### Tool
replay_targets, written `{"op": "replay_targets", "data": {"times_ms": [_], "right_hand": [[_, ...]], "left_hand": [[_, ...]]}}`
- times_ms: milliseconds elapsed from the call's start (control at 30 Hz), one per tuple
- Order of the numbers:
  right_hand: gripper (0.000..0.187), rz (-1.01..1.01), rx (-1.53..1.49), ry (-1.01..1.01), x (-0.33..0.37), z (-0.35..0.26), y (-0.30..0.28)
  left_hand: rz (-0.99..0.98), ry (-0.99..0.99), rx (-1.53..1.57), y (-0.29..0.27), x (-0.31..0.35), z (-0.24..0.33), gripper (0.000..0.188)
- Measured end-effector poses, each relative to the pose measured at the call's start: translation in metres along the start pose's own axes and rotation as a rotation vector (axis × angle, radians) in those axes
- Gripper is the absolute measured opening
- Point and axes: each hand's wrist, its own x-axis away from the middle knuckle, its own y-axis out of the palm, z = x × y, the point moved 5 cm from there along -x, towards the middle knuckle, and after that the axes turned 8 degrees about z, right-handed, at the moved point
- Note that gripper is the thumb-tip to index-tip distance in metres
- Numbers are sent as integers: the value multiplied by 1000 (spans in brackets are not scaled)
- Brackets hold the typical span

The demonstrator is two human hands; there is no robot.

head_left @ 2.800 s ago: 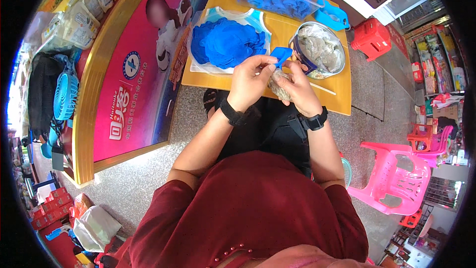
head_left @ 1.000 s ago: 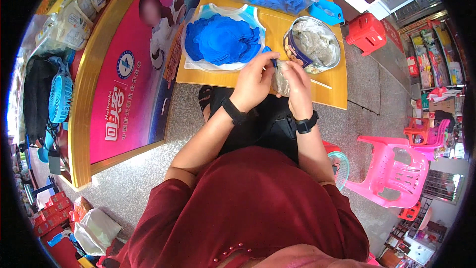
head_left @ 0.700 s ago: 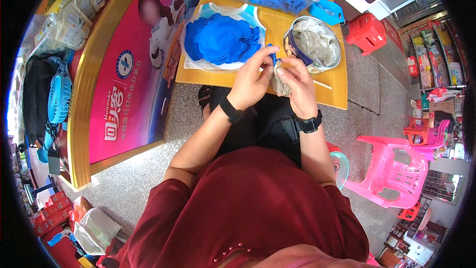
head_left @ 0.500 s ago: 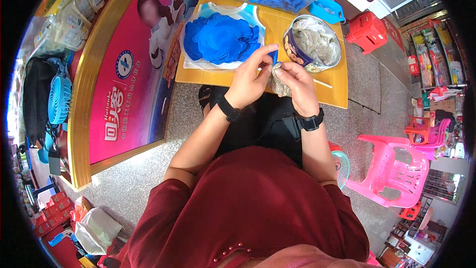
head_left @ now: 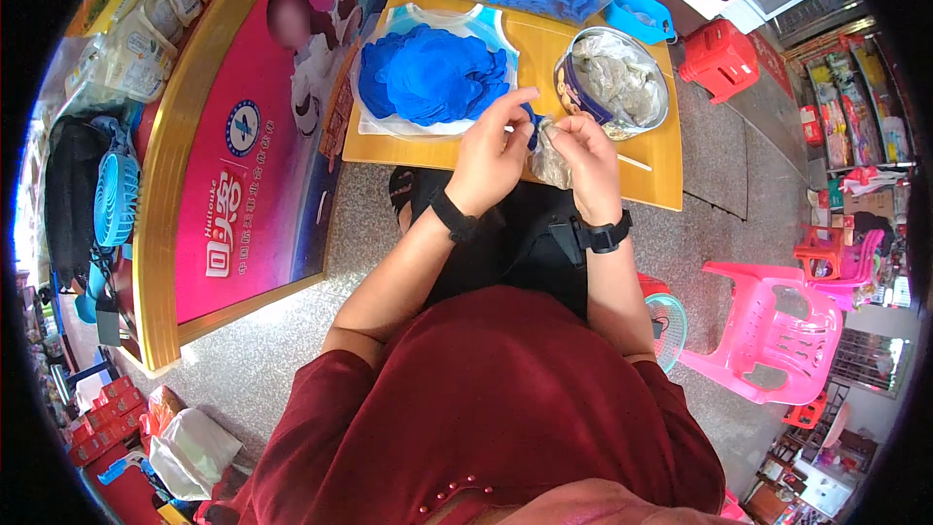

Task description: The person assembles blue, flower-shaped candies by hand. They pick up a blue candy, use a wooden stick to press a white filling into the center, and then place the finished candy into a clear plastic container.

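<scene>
My left hand (head_left: 493, 154) pinches a small dark-blue piece (head_left: 532, 123) of thin material between thumb and fingertips. Close beside it, my right hand (head_left: 589, 157) grips the top of a small clear plastic bag (head_left: 551, 165) with greyish contents hanging below the fingers. The fingertips of both hands nearly meet just past the table's near edge. A heap of flat blue pieces (head_left: 428, 76) lies beyond my left hand on a white and light-blue sheet (head_left: 494, 31). Behind my right hand stands a round tin (head_left: 586, 117) lined with clear plastic and holding greyish stuff (head_left: 622, 78).
On the wooden table (head_left: 535, 44) are a clear plastic bin (head_left: 614, 0) of blue pieces, a blue plastic container (head_left: 643, 17) and a thin pale stick (head_left: 635, 163). A pink counter (head_left: 243, 136) stands left; a pink chair (head_left: 777, 331) and red stool (head_left: 719, 60) stand right.
The blue piece in my left hand has gone from upright to lower and more bunched, close to the bag's top. My right fingers have shifted slightly on the bag.
</scene>
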Motion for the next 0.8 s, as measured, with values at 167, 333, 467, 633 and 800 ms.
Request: {"op": "replay_targets", "data": {"times_ms": [167,333,467,633,800], "right_hand": [[16,-40,-129,140,8,-2,8],[14,-86,-112,118,5,12,4],[11,-28,-69,105,5,12,3],[12,79,167,6,4,11,-1],[12,217,236,-97,2,10,-9]], "left_hand": [[-54,-73,119,1,-2,-5,44],[-6,-89,220,6,1,-8,38],[62,-132,185,4,3,-13,35],[22,289,-187,1,1,21,34],[-61,411,-134,10,6,19,35]]}}
